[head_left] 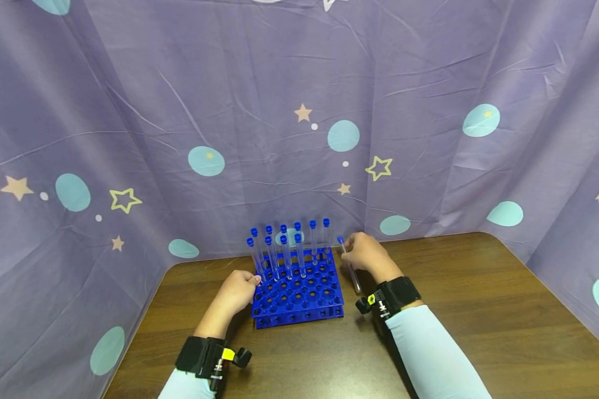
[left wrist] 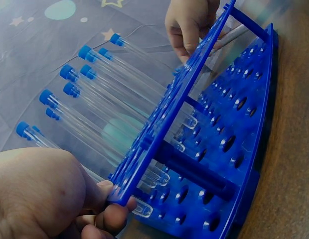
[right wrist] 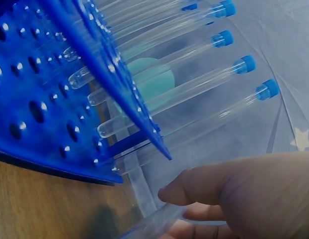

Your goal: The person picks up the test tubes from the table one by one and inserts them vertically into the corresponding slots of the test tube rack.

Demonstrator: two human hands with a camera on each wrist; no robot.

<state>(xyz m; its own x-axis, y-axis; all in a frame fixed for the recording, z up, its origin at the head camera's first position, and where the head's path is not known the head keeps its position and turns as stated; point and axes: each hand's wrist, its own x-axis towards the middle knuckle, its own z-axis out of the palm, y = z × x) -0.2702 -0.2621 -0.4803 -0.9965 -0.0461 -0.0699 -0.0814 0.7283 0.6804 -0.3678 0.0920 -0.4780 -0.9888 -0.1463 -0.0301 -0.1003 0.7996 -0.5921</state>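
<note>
A blue two-tier test tube rack [head_left: 299,311] stands on the table, with several clear blue-capped test tubes [head_left: 300,257] upright in its back rows. At the rack's left edge, my left hand [head_left: 237,289] pinches the top tier between thumb and fingers, as the left wrist view shows. To the right of the rack, my right hand [head_left: 368,255] holds a separate test tube [head_left: 353,278] between thumb and fingers. That tube tilts, blue cap up and away, its rounded end lower and toward me. Only part of this held tube [right wrist: 157,220] shows in the right wrist view.
The brown wooden table [head_left: 304,360] has rounded back corners. A purple curtain [head_left: 279,83] with stars and teal spots hangs close behind the rack and along both sides. Holes show in the rack's front rows. Each wrist wears a black strap [head_left: 401,292] with a small camera.
</note>
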